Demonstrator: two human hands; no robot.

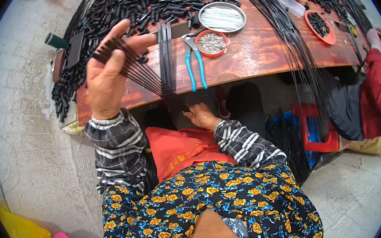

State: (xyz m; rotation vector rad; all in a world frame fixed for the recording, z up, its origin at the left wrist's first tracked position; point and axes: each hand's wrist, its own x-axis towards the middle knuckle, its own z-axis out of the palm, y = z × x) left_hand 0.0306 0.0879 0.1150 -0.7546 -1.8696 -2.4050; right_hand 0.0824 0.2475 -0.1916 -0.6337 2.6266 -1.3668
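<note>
My left hand [107, 76] is raised over the table's near left edge, closed around a fan of thin black umbrella ribs [142, 72]. Their notched ends stick out past my thumb, and the rest slants down to the right over the table edge. Lower, above my lap, my right hand [203, 116] has its fingers loosely apart, pointing left, with nothing visible in them. Beside the held ribs, a flat bundle of similar black ribs [166, 54] lies across the table edge. Pliers with blue handles [195, 64] rest just right of it.
Black tubular parts [151, 5] are heaped across the table's [252, 47] far left. A round metal dish of thin pale wires [221, 30] and a red-rimmed dish of small metal pieces [211, 44] stand behind the pliers. Long black rods [294, 46] overhang rightward. Another person's red sleeve [379, 86] is at far right.
</note>
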